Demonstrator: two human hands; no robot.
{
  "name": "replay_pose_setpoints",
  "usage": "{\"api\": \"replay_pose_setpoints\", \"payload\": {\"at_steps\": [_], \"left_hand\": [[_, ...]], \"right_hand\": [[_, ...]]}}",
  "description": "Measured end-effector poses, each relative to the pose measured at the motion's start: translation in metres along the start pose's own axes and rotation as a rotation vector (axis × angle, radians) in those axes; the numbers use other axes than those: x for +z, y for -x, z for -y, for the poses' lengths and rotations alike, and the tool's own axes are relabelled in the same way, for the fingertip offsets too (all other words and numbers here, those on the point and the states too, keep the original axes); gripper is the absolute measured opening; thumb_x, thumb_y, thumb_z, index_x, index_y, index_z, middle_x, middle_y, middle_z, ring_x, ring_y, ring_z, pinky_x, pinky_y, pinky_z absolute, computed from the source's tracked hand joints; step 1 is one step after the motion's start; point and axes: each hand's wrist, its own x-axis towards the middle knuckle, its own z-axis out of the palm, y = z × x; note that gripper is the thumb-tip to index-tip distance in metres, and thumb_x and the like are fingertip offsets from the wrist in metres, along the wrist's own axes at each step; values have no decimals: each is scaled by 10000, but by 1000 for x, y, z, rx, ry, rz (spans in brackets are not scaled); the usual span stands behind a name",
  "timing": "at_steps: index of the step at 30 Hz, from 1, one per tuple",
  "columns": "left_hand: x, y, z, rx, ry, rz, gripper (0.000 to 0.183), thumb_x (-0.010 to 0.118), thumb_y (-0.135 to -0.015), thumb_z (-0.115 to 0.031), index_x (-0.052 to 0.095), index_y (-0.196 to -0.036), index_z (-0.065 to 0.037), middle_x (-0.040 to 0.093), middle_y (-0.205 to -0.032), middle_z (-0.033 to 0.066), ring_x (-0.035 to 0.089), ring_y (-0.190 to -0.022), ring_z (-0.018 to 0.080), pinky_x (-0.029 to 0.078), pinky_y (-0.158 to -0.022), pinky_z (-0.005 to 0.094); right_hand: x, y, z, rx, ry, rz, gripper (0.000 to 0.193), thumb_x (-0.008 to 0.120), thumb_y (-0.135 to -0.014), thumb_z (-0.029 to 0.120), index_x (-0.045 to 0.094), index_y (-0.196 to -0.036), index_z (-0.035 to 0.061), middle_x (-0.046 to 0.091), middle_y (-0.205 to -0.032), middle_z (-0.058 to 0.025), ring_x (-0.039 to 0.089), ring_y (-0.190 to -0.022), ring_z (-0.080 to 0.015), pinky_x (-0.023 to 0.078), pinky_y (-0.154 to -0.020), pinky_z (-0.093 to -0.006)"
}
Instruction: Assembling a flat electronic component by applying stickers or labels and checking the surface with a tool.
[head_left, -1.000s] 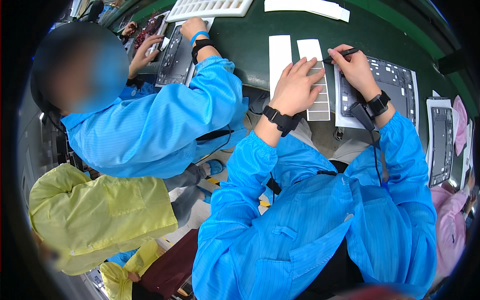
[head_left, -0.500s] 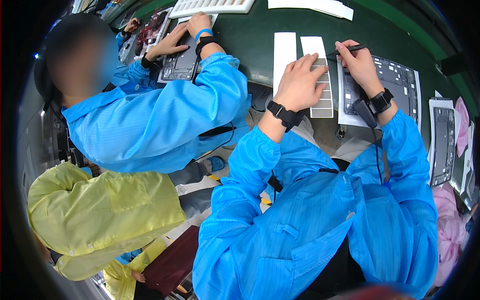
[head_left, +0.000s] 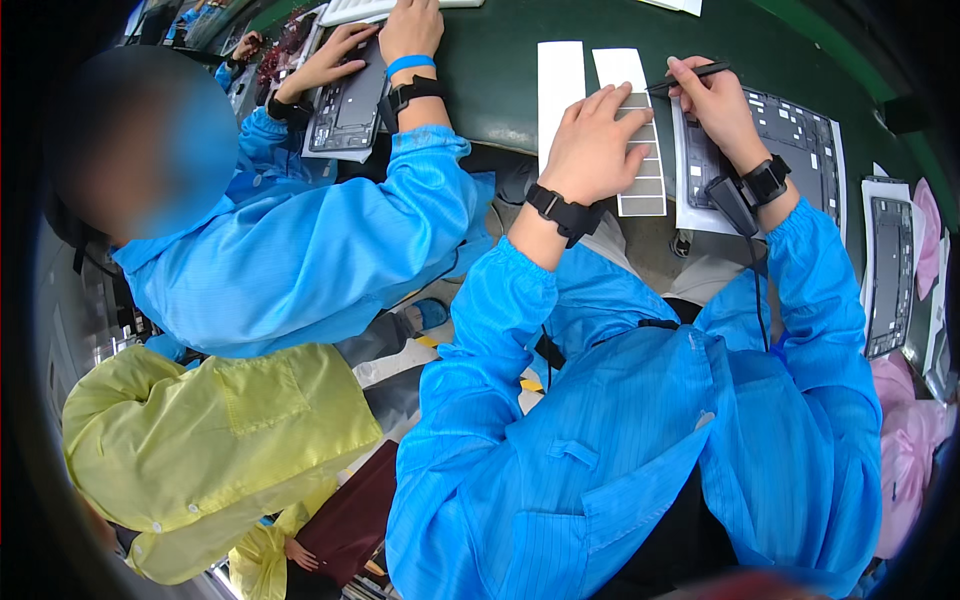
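My left hand (head_left: 592, 150) lies flat with its fingers spread on a white backing strip of grey rectangular stickers (head_left: 641, 203), its fingertips near the upper grey pieces. A plain white strip (head_left: 560, 85) lies just left of it. My right hand (head_left: 712, 105) pinches black tweezers (head_left: 711, 70) between thumb and fingers, the pointed end reaching left to the strip's right edge. Under and beside the right hand is a dark flat panel (head_left: 805, 160) with small white patches, resting on a white sheet. Whether the tips hold a sticker is too small to tell.
Another dark panel (head_left: 888, 270) on white sheeting lies at the far right, beside pink cloth (head_left: 926, 235). On the left a co-worker in a blue sleeve (head_left: 330, 235) handles a similar panel (head_left: 345, 115). A white tray (head_left: 350, 10) stands at the back of the green table (head_left: 500, 75).
The view has shifted, so the strips and sheets sit slightly higher in it. Both my hands keep nearly the same place at the sticker strip. The co-worker on the left has moved a little.
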Motion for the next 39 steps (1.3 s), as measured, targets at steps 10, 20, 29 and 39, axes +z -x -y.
{"api": "replay_pose_setpoints", "payload": {"at_steps": [10,20,29,39], "left_hand": [[-3,0,0,1,-10,-3,395,633,-832,-289,609,-1208,-172,480,-1376,121,425,-1299,315,343,-1045,458],[-5,-19,29,29,31,20,398,673,-804,-193,555,-1171,-93,479,-1376,150,452,-1259,363,402,-1025,427],[-18,-13,-54,-336,189,22,209,566,-877,-201,647,-888,-9,643,-860,210,617,-830,397,493,-726,465],[26,-3,-74,-320,152,-9,180,568,-853,-141,638,-803,17,637,-823,207,609,-805,387,479,-721,481]], "right_hand": [[4,2,5,-132,201,4,263,613,-927,271,673,-997,25,650,-718,-35,577,-608,-78,454,-548,-230],[-43,34,40,18,-157,-179,236,613,-929,212,669,-1027,4,621,-681,-10,501,-527,-30,353,-446,-169],[-46,104,4,217,-144,-86,217,624,-920,196,656,-990,-7,619,-683,-26,525,-548,-37,377,-463,-171],[-41,100,-4,170,-115,-41,226,629,-921,214,652,-992,1,629,-714,-19,532,-574,-43,394,-491,-183]]}}
